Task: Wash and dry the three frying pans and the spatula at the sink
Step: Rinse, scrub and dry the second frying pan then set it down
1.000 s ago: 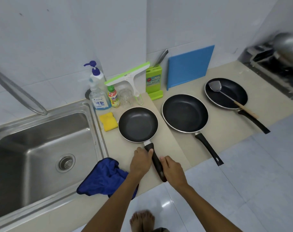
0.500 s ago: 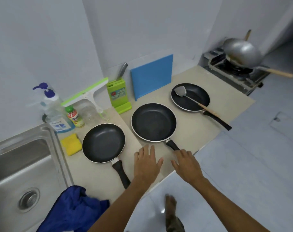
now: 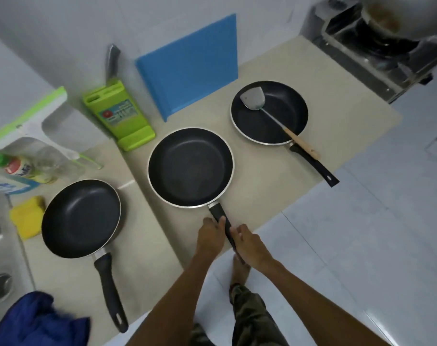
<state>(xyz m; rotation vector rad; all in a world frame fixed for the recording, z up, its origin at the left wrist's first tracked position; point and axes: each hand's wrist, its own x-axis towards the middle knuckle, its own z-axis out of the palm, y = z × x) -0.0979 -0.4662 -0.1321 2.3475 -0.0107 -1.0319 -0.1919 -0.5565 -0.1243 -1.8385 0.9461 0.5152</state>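
Middle frying pan [image 3: 190, 167] flat on the counter [image 3: 262, 191], left hand [image 3: 210, 236] and right hand [image 3: 251, 244] both curled round its handle [image 3: 218, 212]

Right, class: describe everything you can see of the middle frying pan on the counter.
The middle pan is round and shallow, with a matt black inside, a thin silvery rim and a straight black handle joined by a metal collar. It looks empty and lies flat on the beige counter, handle pointing towards the person. The left hand holds the handle from its left side, the right hand from its right, nearer the end.
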